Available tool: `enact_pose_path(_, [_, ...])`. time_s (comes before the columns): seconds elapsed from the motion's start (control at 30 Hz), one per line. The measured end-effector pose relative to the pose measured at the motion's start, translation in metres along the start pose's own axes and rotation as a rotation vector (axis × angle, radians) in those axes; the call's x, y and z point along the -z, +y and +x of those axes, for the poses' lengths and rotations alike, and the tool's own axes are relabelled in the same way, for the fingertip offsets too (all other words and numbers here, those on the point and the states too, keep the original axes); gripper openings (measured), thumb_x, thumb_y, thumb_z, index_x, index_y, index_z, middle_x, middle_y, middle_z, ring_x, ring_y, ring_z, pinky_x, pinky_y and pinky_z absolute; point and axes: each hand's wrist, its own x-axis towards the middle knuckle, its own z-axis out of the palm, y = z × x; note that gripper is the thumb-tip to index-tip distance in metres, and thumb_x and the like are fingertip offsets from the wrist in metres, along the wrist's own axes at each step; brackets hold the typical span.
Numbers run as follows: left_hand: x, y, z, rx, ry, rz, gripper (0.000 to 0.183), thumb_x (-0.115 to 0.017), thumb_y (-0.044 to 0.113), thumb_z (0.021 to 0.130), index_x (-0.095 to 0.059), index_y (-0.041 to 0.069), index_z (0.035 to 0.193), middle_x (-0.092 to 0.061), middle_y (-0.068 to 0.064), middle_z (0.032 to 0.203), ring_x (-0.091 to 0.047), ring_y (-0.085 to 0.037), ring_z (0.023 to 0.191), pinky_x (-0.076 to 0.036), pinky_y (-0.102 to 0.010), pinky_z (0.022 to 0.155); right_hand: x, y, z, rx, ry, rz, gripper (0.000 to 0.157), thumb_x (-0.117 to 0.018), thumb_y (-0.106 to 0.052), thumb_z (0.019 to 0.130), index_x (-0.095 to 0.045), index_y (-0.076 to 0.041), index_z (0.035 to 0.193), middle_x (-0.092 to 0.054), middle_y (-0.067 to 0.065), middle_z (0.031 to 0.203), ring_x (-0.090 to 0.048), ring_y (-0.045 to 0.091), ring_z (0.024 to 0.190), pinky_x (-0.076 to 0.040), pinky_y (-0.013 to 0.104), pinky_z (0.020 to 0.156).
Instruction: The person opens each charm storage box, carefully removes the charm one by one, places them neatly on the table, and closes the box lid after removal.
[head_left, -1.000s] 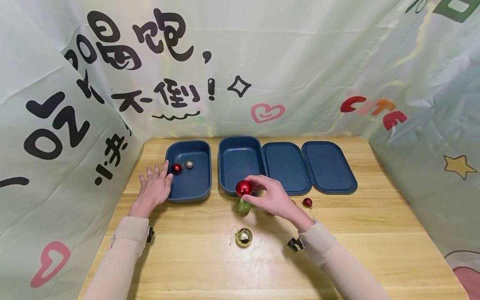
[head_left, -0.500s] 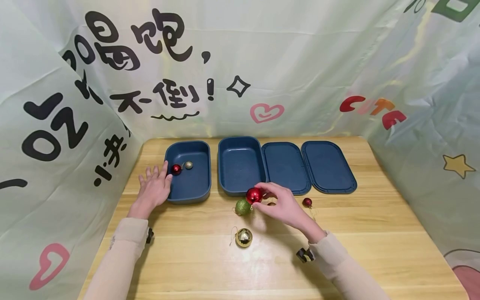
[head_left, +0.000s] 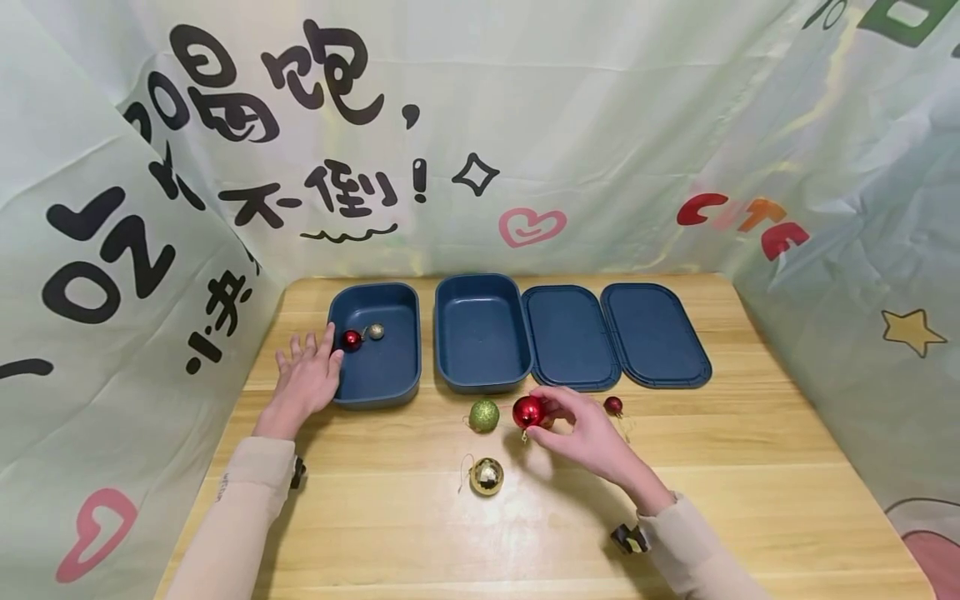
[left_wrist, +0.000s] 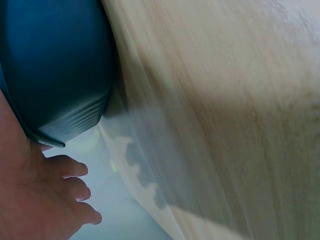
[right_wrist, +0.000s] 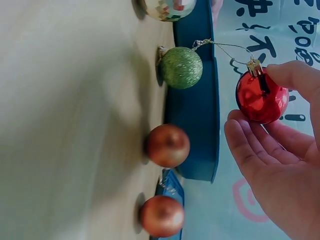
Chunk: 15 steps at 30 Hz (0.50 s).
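Note:
My right hand (head_left: 588, 437) pinches a shiny red Christmas bauble (head_left: 528, 412) by its sides, above the table; its gold cap and string loop show in the right wrist view. My left hand (head_left: 303, 383) touches the left rim of the left blue box (head_left: 378, 392) with its fingers spread. In that box lie a small red bauble (head_left: 351, 340) and a small pale gold bauble (head_left: 377, 332). Left of the held bauble is a glittery green bauble (head_left: 483, 416), with a faceted gold bauble (head_left: 487, 477) nearer me. Two copper baubles (right_wrist: 167, 145) show in the right wrist view, hidden behind my right hand in the head view.
A second blue box (head_left: 482, 333), with nothing inside, stands right of the first. Two flat blue lids (head_left: 572, 337) lie beside it. A small dark red bauble (head_left: 613, 406) sits in front of the lids. Printed cloth (head_left: 615, 167) encloses the wooden table's back and sides.
My right hand has carried the red bauble rightward and toward me, away from the second box's front edge and past the green bauble. My left hand has stayed on the left box.

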Motion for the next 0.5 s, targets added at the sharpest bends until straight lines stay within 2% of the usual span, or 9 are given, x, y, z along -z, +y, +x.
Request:
enact_pose_path(0.13, [0.0, 0.0, 0.0, 0.003, -0.002, 0.0, 0.063, -0.025, 0.035, 0.116, -0.007, 0.007, 0.17, -0.015, -0.042, 0.167, -0.003, -0.065, 0.155, 0.001, -0.083, 0.118, 0.0, 0.006, -0.008, 0.01, 0.01, 0.001, 0.048, -0.086, -0.012, 0.088, -0.068, -0.002, 0.132, -0.075, 0.008, 0.114, -0.074, 0.02, 0.096, -0.062, 0.044, 0.093])
enact_pose_path(0.33, [0.001, 0.001, 0.0, 0.004, -0.009, -0.001, 0.063, -0.025, 0.034, 0.116, -0.007, 0.006, 0.17, -0.014, -0.043, 0.167, -0.001, -0.066, 0.155, 0.002, -0.083, 0.118, -0.002, 0.016, -0.023, -0.01, 0.012, -0.024, 0.05, -0.088, -0.012, 0.086, -0.069, -0.006, 0.131, -0.076, 0.004, 0.115, -0.074, 0.013, 0.094, -0.063, 0.037, 0.091])
enact_pose_path(0.5, [0.001, 0.001, 0.0, 0.001, -0.007, 0.01, 0.063, -0.024, 0.034, 0.116, -0.007, 0.006, 0.17, -0.015, -0.043, 0.166, -0.003, -0.066, 0.155, 0.0, -0.083, 0.118, -0.004, 0.025, -0.033, -0.036, 0.011, -0.022, 0.052, -0.089, -0.013, 0.085, -0.069, -0.003, 0.132, -0.076, 0.007, 0.114, -0.074, 0.015, 0.095, -0.063, 0.038, 0.091])
